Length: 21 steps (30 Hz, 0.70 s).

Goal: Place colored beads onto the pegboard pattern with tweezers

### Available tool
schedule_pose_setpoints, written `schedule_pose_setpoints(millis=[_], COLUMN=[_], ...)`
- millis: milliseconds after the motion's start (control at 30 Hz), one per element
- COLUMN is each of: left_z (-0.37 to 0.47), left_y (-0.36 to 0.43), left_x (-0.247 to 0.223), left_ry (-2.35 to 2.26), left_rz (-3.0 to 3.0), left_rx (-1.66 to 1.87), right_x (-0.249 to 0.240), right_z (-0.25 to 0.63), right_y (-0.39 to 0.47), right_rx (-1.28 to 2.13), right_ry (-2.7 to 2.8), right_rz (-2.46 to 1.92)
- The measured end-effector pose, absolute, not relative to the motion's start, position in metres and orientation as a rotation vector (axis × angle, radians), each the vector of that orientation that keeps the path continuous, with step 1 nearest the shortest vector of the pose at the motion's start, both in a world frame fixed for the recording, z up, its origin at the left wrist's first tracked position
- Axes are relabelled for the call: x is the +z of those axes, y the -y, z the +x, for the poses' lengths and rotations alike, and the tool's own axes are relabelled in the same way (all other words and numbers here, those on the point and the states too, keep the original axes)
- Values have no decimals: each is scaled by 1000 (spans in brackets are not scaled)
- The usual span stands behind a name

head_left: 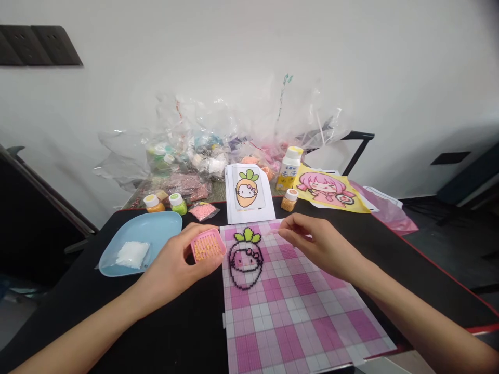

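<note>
My left hand (186,255) is closed around a small pink bead tray (208,246), tilted toward me, with yellow-orange beads lying in its ridged rows. In the fingers of my right hand (307,234) is a thin pale pink tool (272,231), its exact kind too faint to tell. Its tip is over the pink-and-white checked pegboard (288,306). On the board's upper left lies a bead carrot figure (246,259) with green leaves, a black outline and a cat face. Behind the board leans a printed carrot pattern (249,192).
To the left, a blue tray (117,234) holds a bag of white beads (133,254). Small bead jars (178,204) and a bag of pink beads (203,210) stand behind it. Another jar (289,200), a yellow-capped bottle (289,169) and a pink-haired bead picture (327,189) are behind right. Plastic bags (218,140) line the wall.
</note>
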<state>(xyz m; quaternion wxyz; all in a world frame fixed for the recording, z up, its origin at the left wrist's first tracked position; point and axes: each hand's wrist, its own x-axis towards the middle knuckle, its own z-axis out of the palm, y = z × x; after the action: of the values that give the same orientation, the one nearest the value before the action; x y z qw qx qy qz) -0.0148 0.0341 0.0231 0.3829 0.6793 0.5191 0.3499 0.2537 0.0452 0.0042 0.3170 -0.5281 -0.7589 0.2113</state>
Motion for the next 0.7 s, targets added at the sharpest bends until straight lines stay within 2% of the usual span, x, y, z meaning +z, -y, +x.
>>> schedule_pose_setpoints(millis=[433, 700], left_z=[-33, -30], left_y=[-45, -41], left_x=[-5, -12], left_ry=[-1304, -1306], left_rz=[2257, 2254], left_rx=[765, 778], right_x=[-1, -16], right_z=[243, 247], right_y=[-71, -72], right_rx=[513, 384], right_ry=[2181, 2211], right_rz=[-1218, -1105])
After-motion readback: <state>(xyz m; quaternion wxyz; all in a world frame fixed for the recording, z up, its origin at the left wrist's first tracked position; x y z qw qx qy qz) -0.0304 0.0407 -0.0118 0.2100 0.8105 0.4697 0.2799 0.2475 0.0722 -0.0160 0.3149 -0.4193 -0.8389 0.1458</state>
